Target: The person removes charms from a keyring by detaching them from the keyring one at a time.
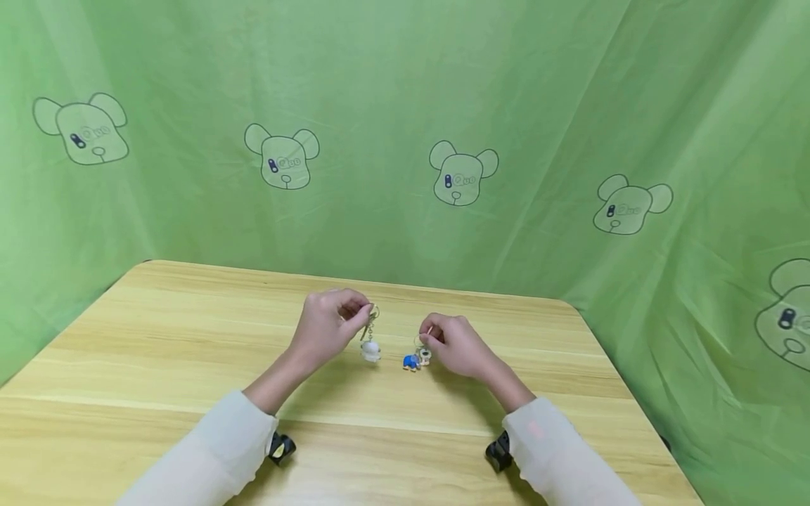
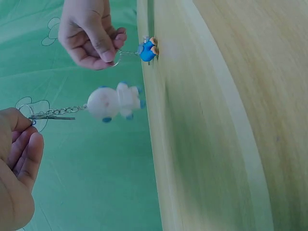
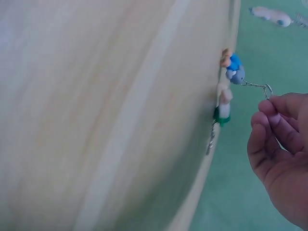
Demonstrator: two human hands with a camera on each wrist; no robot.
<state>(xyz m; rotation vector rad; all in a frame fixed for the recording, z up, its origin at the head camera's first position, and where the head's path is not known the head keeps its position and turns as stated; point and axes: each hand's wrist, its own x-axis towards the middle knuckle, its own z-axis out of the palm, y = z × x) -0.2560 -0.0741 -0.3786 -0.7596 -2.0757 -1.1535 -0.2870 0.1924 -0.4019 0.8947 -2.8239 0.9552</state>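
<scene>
My left hand (image 1: pixel 329 320) pinches the ring of a keychain at the left of the table's middle. From the ring hang thin metal keys (image 2: pixel 57 117) and a chain with a white bear-like figure (image 2: pixel 108 102) that has blue ears and feet, held above the table. With thumb and fingertips my right hand (image 1: pixel 460 344) holds the split ring (image 3: pixel 269 90) of another keychain. Its short chain leads to a blue and grey figure (image 3: pixel 234 67) at the tabletop. Right beside that figure is a white and green figure (image 3: pixel 223 107) with its own chain trailing down.
The wood-grain table (image 1: pixel 380 443) reaches back to a green curtain (image 1: pixel 380 232) printed with bear heads. Dark wrist devices (image 1: pixel 281 448) sit at both sleeves. The two hands work close together, with the figures between them.
</scene>
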